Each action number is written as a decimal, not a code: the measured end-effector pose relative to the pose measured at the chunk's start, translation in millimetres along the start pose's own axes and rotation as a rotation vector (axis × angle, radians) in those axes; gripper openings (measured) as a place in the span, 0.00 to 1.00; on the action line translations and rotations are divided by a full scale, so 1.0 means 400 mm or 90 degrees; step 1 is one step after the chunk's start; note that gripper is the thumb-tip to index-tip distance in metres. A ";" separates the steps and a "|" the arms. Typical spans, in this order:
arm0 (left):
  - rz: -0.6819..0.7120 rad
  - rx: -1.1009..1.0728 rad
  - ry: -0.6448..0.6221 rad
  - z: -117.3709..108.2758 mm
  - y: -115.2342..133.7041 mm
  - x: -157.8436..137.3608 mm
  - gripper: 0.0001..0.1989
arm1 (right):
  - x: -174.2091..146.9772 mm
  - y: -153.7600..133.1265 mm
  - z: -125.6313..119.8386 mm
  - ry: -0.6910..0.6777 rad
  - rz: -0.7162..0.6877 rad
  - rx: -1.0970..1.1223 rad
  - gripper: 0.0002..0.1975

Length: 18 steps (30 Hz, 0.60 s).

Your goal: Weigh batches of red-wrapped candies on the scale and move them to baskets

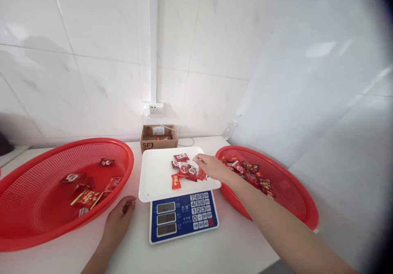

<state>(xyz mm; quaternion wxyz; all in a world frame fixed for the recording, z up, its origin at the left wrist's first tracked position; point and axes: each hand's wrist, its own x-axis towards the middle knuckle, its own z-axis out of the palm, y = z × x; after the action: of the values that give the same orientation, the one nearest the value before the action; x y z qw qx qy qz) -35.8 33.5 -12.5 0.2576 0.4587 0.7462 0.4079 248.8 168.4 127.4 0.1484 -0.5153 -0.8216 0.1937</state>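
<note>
My right hand (210, 166) reaches over the white weighing tray (153, 175) of a digital scale. Its fingers are stretched out, slightly bent, with nothing seen at their tips. Just below them is a red wrapped packet (202, 174), partly covered by the hand. Several more small red packets (183, 169) lie loosely grouped on the tray, one orange-red packet (176, 181) nearest the front. My left hand (121, 213) rests curled on the table between the left basket and the scale; no object shows in it. The blue scale panel (184, 216) has lit displays and a keypad.
A large red basket (130, 159) at the left holds several packets. Another red basket (302, 192), at the right under my forearm, holds a pile of them. Behind the tray stands a cardboard box (166, 144) with packets inside, below a wall socket (153, 109) and cable.
</note>
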 end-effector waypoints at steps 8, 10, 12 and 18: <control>0.008 -0.006 0.011 0.002 -0.003 -0.002 0.16 | 0.014 0.007 0.058 -0.006 0.032 0.106 0.18; 0.010 -0.009 0.007 0.002 -0.003 -0.001 0.16 | 0.015 0.003 0.074 -0.011 0.041 0.149 0.19; 0.008 -0.008 0.005 0.002 -0.004 -0.001 0.15 | 0.015 -0.001 0.085 -0.008 0.033 0.150 0.20; -0.001 0.003 0.000 -0.002 0.007 -0.004 0.15 | 0.008 -0.001 0.091 0.064 -0.049 0.036 0.15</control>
<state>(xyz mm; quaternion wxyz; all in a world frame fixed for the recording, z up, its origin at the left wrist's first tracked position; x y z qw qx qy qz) -34.5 32.5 -9.8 0.2567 0.4587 0.7473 0.4064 230.9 164.9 95.6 0.2116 -0.4881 -0.8263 0.1849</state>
